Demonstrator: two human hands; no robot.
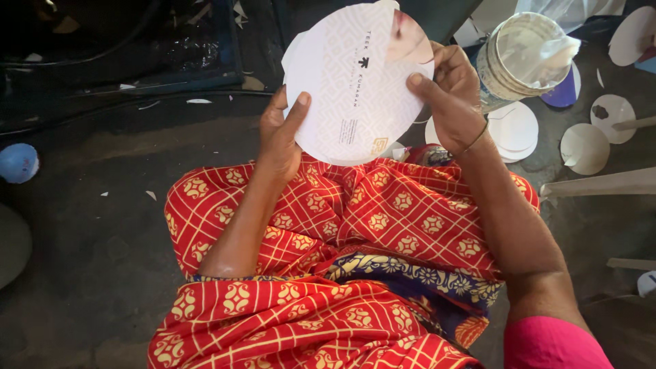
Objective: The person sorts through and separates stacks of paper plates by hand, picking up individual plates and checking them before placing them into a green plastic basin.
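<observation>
Both my hands hold up a round white paper disc [348, 82] with a faint pattern and some print, above my lap. My left hand [280, 133] grips its lower left edge, thumb on the front. My right hand [451, 99] pinches its right edge, thumb pressed on the face; a thin bangle sits on that wrist. A pinkish picture shows on the disc's upper right part. My lap is covered by red cloth with yellow motifs [355, 225].
A tub [519, 58] lined with clear plastic stands at the upper right. Several white paper discs [516, 130] lie on the dark floor to the right, with a pale strip [601, 183]. A blue round thing [17, 162] sits at the far left.
</observation>
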